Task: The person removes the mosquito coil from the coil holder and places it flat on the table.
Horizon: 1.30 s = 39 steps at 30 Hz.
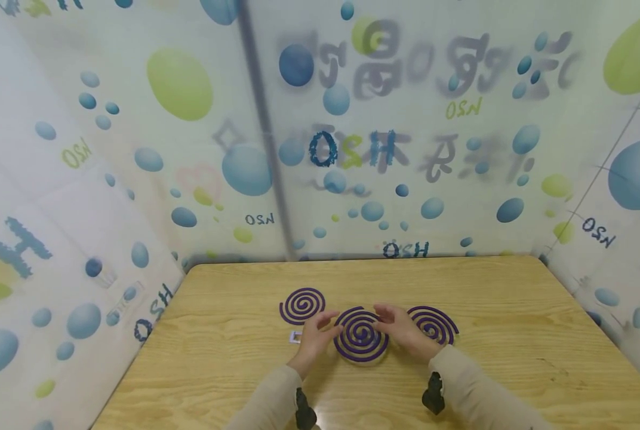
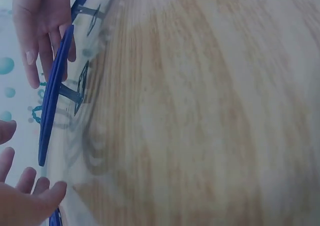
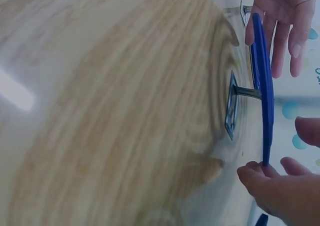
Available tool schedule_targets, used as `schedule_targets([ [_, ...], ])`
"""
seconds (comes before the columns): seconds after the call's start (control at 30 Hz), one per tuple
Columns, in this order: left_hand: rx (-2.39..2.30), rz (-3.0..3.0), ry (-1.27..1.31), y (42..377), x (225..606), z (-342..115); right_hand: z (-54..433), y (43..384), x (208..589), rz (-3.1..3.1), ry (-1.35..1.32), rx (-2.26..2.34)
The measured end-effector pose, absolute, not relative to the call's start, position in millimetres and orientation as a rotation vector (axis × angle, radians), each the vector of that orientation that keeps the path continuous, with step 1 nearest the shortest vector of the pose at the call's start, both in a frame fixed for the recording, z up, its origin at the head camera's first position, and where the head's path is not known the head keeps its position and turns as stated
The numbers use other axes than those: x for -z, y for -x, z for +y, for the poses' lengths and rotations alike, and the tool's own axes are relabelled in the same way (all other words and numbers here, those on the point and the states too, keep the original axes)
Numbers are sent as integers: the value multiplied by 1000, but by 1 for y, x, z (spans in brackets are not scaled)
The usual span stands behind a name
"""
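1. Head view: from where I stand, three dark spirals sit well apart across the wooden table (image 1: 218, 346). The left coil (image 1: 302, 304) is a little farther off; the right coil (image 1: 430, 330) is partly covered by the right hand (image 1: 405, 331). The middle coil (image 1: 361, 333) lies between both hands.

2. Head view, the hands: the left hand (image 1: 314, 339) flanks the middle coil's left edge, the right hand its right. Fingers are relaxed and gently bent, clasped round nothing; I'd guess they are placed so to steady something tippy. A small pale piece (image 1: 295, 337) shows just on the near side of the left coil, perhaps a stand's foot.

3. Left wrist view: edge-on, the middle coil is perched on a metal stand (image 2: 70, 93), whose post rises from a flat foot, presumably to lift it off the wood. The left hand's fingers are spread loosely by the rim.

4. Right wrist view: the right hand's fingertips meet the rim's outline; whether they touch, I can't tell. Opposite, the left hand's fingers are nearly straight.
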<state>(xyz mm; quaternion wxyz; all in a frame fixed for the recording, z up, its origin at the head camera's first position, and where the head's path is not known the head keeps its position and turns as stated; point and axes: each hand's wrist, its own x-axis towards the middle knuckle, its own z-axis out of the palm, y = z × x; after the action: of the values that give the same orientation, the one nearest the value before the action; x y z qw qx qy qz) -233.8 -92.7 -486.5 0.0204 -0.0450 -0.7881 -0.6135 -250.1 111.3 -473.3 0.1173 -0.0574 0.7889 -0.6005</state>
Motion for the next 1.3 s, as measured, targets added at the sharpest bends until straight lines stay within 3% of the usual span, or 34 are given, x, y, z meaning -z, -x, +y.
schedule_targets([
  [1.3,2299,-2349,-80,228,493,-89,102,241,486,2414,51,1674],
])
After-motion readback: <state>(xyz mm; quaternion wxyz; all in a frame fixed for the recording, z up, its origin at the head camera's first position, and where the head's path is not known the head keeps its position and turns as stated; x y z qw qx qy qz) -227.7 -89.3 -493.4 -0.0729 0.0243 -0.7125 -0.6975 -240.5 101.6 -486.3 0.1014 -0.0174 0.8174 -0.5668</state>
